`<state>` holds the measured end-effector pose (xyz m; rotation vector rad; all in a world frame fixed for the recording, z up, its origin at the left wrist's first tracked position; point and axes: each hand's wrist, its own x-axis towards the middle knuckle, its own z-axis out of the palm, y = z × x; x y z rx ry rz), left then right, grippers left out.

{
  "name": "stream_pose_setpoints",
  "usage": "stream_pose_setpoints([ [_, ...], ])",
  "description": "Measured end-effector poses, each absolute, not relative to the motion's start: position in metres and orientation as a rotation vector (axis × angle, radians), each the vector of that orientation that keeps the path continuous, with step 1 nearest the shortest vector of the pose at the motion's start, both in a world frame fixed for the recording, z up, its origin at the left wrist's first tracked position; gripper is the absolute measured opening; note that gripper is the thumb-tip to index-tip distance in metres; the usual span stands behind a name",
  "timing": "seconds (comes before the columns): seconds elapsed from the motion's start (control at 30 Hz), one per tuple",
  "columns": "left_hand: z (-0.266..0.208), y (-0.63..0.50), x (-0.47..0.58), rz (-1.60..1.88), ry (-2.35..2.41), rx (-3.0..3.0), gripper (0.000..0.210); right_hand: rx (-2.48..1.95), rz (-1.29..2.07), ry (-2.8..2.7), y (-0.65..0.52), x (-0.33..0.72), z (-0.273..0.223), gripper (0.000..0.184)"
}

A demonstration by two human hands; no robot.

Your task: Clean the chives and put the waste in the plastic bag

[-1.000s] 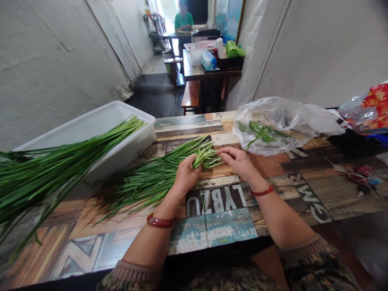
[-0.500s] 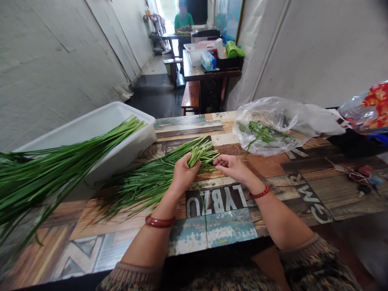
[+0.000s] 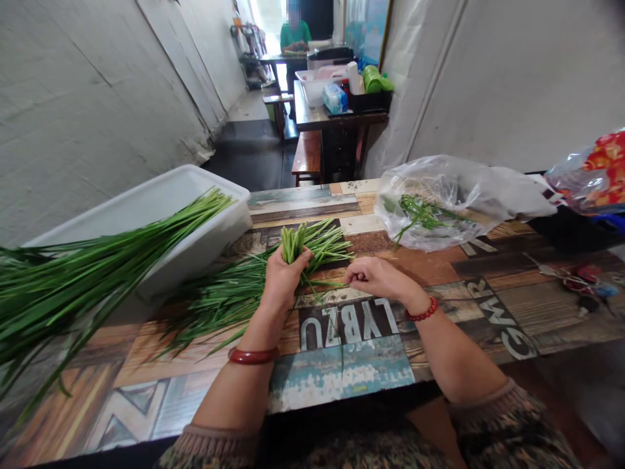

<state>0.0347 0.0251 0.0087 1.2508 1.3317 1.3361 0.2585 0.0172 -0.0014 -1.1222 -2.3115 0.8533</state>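
My left hand [image 3: 283, 279] is closed around a bunch of green chives [image 3: 293, 242], their pale cut ends pointing up past my thumb. My right hand [image 3: 375, 279] is to its right with curled fingers, pinched at the end of a single chive stalk [image 3: 328, 284]. Under and beside my left hand, a loose pile of chives [image 3: 219, 296] lies on the patterned wooden table [image 3: 342, 374], leaves to the left and pale ends to the right. One thin leaf hangs down toward the table's front edge.
At left a white plastic bin [image 3: 188, 257] carries a large heap of long chives [image 3: 122, 251]. A clear plastic bag [image 3: 439, 225] with green scraps sits at back right. Keys [image 3: 583, 283] lie far right. Beyond stand another table [image 3: 312, 120] and a person in green [image 3: 295, 36].
My left hand has moved slightly left and tipped its bunch more upright. My right hand has dropped a little, its fingers curled tighter. A small yellowish bit now lies near the front edge.
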Motion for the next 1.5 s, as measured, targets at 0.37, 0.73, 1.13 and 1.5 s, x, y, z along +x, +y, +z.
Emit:
stream_pose_setpoints([
  [0.37, -0.002, 0.025, 0.041, 1.11, 1.337, 1.718, 0.016, -1.127, 0.937, -1.619, 0.026, 0.243, -0.013, 0.022],
  [0.73, -0.001, 0.02, 0.044, 0.997, 1.347, 2.014, 0.008, -1.178, 0.665, -1.69, 0.02, 0.235, -0.004, 0.017],
  [1.13, -0.002, 0.021, 0.043, 0.944, 1.252, 1.856, 0.018, -1.19, 0.808, -1.646, 0.022, 0.24, -0.007, 0.023],
  [1.5, 0.004, 0.02, 0.042, 0.929, 1.285, 1.884, 0.019, -1.259, 0.612, -1.582, 0.023, 0.24, -0.005, 0.013],
])
